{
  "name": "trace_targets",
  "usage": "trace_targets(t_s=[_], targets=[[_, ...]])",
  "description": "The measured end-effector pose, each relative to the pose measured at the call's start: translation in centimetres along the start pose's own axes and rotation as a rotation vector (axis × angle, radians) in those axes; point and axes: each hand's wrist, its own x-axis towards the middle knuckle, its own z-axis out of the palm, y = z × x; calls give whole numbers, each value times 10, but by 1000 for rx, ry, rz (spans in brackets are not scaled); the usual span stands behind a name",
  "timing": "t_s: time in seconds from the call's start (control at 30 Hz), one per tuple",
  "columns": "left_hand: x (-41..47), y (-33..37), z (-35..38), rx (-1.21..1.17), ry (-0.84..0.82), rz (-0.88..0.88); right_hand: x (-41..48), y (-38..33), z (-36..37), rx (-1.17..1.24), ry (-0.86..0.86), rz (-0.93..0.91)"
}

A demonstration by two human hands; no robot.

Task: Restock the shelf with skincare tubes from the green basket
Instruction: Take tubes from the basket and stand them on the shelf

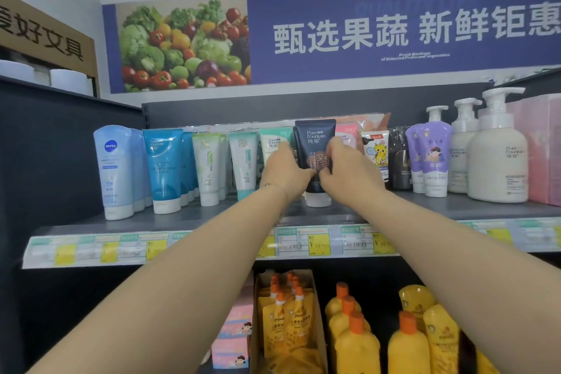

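Two grips are pinching the dark blue tube [314,143] at mid-frame, left grip [285,173] on its left edge, right grip [349,174] on its right; it is standing cap-down on the shelf [425,208]

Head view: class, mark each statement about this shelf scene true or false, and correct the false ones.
1. The left grip and the right grip both hold the dark tube. True.
2. The dark tube is cap down. True.
3. The Nivea tube stands at the right end of the shelf. False: it stands at the left end.
4. The pump bottles stand left of the dark tube. False: they stand to its right.
5. Price tags line the shelf's front edge. True.
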Motion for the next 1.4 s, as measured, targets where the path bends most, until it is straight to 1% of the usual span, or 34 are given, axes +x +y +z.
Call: trace_targets(t_s=[0.07, 0.1, 0.17, 0.23, 0.27, 0.37, 0.47, 0.57, 0.7, 0.9, 1.0, 1.23, 1.33, 1.4], targets=[[-4, 4, -11, 100, -43, 46, -9, -9, -7, -169, 11, -133], [-7, 5, -18, 173, -56, 75, -13, -11, -9, -209, 17, -174], [-17, 7, -31, 379, -60, 187, -20, -15, -11, -220, 21, -207], [-29, 8, -42, 604, -45, 353, -26, -17, -14, -205, 27, -225], [-36, 8, -47, 676, -35, 429, -29, -19, -17, -199, 34, -238], [-57, 5, -57, 737, -25, 543, -42, -25, -25, -187, 59, -280], [-80, -1, -66, 736, -16, 617, -63, -31, -31, -164, 65, -316], [-106, -9, -72, 720, -37, 665, -90, -34, -32, -163, 31, -338], [-142, -23, -73, 621, -72, 596, -127, -37, -29, -142, -26, -389], [-194, -38, -57, 484, -225, 483, -179, -35, -19, -70, -119, -404], [-213, -49, -45, 486, -281, 443, -200, -31, -9, -70, -143, -397], [-261, -87, -17, 404, -409, 331, -256, -20, 23, -40, -279, -279], [-283, -105, -5, 461, -448, 306, -282, -15, 36, -45, -336, -240], [-299, -116, 3, 486, -479, 294, -299, -9, 44, -81, -370, -247]])
